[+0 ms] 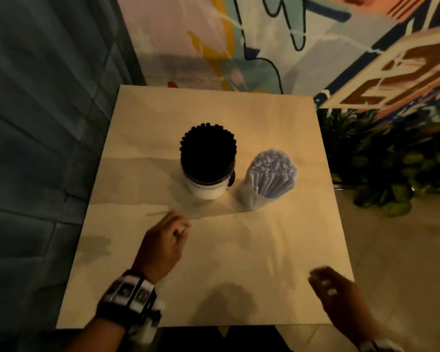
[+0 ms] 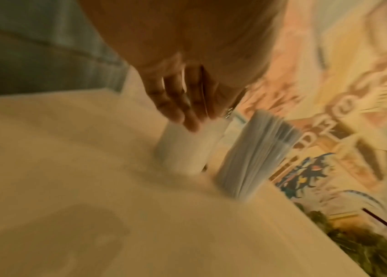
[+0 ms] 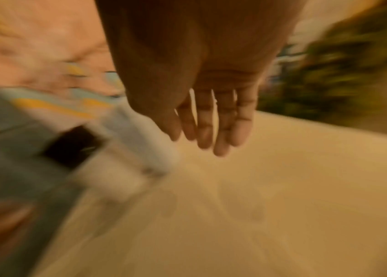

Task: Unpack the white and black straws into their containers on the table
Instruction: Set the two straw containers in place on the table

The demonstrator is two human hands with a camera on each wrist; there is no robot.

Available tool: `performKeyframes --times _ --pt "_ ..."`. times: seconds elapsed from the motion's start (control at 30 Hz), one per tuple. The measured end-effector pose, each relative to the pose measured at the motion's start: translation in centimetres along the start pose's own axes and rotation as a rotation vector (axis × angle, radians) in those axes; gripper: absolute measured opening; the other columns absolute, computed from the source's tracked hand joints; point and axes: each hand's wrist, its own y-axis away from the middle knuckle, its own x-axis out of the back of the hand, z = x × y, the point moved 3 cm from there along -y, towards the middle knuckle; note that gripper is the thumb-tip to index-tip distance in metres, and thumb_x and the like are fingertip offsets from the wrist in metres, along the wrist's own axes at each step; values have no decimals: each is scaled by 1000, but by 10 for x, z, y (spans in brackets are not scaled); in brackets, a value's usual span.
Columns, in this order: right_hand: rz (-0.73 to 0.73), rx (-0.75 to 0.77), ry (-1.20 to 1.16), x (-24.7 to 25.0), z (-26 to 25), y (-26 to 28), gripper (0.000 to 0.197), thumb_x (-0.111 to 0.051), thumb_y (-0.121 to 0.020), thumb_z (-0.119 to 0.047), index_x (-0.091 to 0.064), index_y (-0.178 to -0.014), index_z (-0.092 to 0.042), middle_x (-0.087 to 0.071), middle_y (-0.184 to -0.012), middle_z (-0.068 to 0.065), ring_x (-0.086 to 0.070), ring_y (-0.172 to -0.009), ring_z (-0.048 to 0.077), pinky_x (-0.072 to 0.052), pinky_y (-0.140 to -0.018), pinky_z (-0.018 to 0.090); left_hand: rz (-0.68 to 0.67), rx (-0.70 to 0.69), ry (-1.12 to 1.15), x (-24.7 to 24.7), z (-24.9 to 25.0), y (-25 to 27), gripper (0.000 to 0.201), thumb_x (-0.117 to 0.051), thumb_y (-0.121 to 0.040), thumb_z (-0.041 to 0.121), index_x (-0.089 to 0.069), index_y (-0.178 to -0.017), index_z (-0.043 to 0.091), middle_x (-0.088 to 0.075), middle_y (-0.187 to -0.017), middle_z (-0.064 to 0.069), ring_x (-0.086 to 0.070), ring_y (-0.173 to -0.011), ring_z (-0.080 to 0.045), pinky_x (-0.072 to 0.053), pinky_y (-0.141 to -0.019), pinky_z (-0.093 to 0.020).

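Note:
A white cup (image 1: 205, 190) packed with black straws (image 1: 207, 151) stands mid-table. To its right, a bundle of white straws (image 1: 271, 171) stands upright in a clear container. One loose white straw (image 1: 157, 213) lies on the table left of the cup. My left hand (image 1: 181, 227) hovers just beside that straw, fingers loosely bent. In the left wrist view this hand (image 2: 187, 116) points at the cup (image 2: 185, 150) and the white straws (image 2: 254, 151). My right hand (image 1: 320, 278) hangs over the table's near right corner with its fingers (image 3: 211, 142) straight and empty.
The beige table (image 1: 252, 262) has its near edge at my body. A green plant (image 1: 381, 168) stands off its right side. A painted wall (image 1: 264, 41) is behind and a grey panelled wall (image 1: 36, 123) runs along the left.

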Motion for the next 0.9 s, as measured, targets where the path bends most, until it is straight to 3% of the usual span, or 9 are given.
performKeyframes --times 0.03,0.1,0.17,0.27,0.37,0.53,0.77,0.9 --pt "29 60 2 -4 -24 -19 11 -68 -83 -47 -62 -91 -49 -68 -85 -12 -65 -65 4 -53 -53 23 48 -74 -11 1 14 -15 25 -51 -94 36 -68 -103 20 -63 -106 8 -59 -77 -7 -47 -70 -20" --pt "40 251 56 -16 -61 -48 28 -68 -89 -26 -60 -110 -43 -59 -111 -17 -63 -75 4 -52 -59 18 110 -132 -52 -3 28 -42 25 -57 -95 30 -67 -116 19 -61 -122 7 -62 -82 -10 -48 -71 -22" --pt "125 429 158 -26 -82 -68 39 -67 -90 -26 -57 -127 -31 -49 -130 -14 -61 -77 3 -53 -64 20 116 -140 -97 -12 32 -60 35 -63 -93 25 -63 -128 18 -57 -134 6 -65 -90 -14 -52 -75 -26" --pt "169 491 242 -33 -89 -103 50 -66 -91 -30 -48 -138 -29 -43 -143 -7 -60 -78 2 -55 -65 23 84 -87 -140 -26 33 -76 48 -69 -90 18 -58 -136 15 -56 -141 -1 -66 -104 -24 -53 -85 -33" --pt "185 489 253 -39 -87 -132 45 -65 -92 -32 -52 -135 -27 -49 -140 -5 -65 -76 7 -55 -63 28 76 -25 -159 -36 35 -89 43 -68 -91 17 -59 -133 12 -58 -138 -6 -66 -103 -29 -53 -84 -36" --pt "231 515 164 -40 -77 -165 14 -67 -93 -23 -71 -106 -22 -71 -106 -4 -70 -76 22 -57 -64 36 211 -18 -166 -28 26 -99 11 -67 -92 17 -67 -102 12 -65 -108 -5 -67 -85 -30 -56 -69 -38" --pt "243 601 163 -35 -100 -220 12 -66 -93 -13 -73 -102 -10 -70 -108 8 -68 -83 33 -57 -70 40 278 55 -219 15 -27 -95 10 -68 -91 11 -68 -101 13 -62 -110 -7 -65 -84 -32 -56 -69 -42" --pt "201 648 172 -41 -138 -259 14 -64 -93 -12 -71 -106 -11 -69 -111 7 -68 -84 32 -56 -70 39 341 77 -225 48 -62 -113 9 -67 -92 11 -67 -101 11 -62 -110 -9 -64 -83 -32 -54 -68 -40"
